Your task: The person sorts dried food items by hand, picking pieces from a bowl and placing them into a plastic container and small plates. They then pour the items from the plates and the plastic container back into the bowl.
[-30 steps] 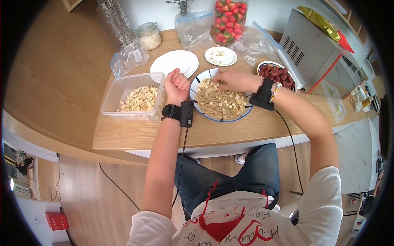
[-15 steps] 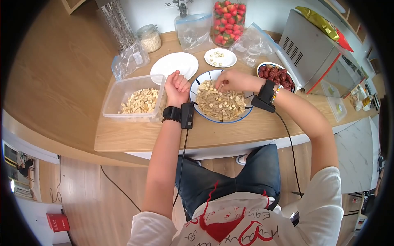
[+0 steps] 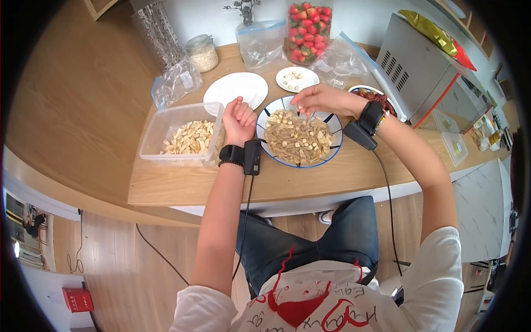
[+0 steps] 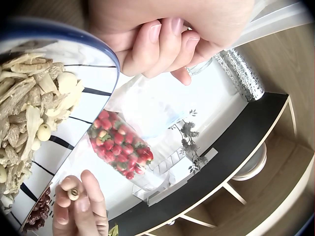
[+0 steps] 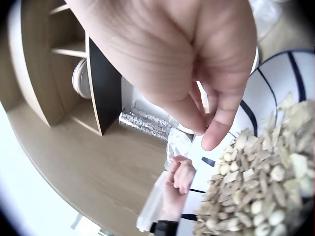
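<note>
My right hand (image 3: pixel 326 100) is above the far rim of a blue-striped bowl (image 3: pixel 281 103). Between thumb and fingers it pinches a small round lotus seed (image 4: pixel 73 194), seen end-on with a dark hole. Pale dried slices (image 3: pixel 298 145) mixed with lotus seeds fill the bowl. Just beyond, a small white plate (image 3: pixel 311 79) carries several more seeds. At the bowl's left side my left hand (image 3: pixel 239 117) lies palm up, fingers loosely curled around nothing. A clear plastic box (image 3: pixel 150 135) of pale cut pieces stands to its left.
A larger white plate (image 3: pixel 235 88) lies behind the left hand. Red dates (image 3: pixel 376 97) in a bowl are partly hidden by the right hand. Along the back stand a jar (image 3: pixel 202 54), plastic bags (image 3: pixel 260 45) and a container of strawberries (image 3: pixel 308 33). A grey oven-like appliance (image 3: pixel 406 55) borders the right.
My right hand has risen out of the slices at the bowl's far side and shifted slightly right, now pinching a lotus seed. The left hand has stayed in place.
</note>
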`<state>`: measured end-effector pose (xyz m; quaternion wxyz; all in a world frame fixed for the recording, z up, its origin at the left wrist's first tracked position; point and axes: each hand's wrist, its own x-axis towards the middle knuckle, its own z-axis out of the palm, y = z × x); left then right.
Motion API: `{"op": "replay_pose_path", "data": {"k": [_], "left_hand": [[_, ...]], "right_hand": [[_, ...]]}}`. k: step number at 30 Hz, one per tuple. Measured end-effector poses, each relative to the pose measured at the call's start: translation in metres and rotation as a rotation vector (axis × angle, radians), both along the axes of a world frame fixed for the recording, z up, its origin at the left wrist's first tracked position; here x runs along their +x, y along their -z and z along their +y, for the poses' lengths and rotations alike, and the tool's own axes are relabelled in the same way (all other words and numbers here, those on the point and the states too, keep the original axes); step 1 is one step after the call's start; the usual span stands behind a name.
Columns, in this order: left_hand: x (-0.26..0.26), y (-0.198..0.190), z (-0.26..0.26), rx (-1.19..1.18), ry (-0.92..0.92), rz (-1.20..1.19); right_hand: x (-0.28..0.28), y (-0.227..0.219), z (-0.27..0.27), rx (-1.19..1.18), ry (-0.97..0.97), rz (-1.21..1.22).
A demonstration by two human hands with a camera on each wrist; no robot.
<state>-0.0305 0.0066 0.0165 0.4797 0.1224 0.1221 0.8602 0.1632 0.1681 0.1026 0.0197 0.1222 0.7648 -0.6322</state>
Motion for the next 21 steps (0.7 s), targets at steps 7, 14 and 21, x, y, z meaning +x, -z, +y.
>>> {"op": "replay_pose_path", "data": {"k": [7,14,21], "left_hand": [[-0.002,0.001,0.0,0.019,0.018,-0.006],[-0.002,0.002,0.001,0.015,0.013,0.0],[-0.003,0.002,0.001,0.007,0.015,0.019]], "right_hand": [[-0.017,0.007,-0.014,-0.241,0.055,-0.141],[-0.027,0.023,-0.022,0.451,0.009,-0.115],[-0.037,0.037,-0.031,0.939,-0.056,0.18]]}}
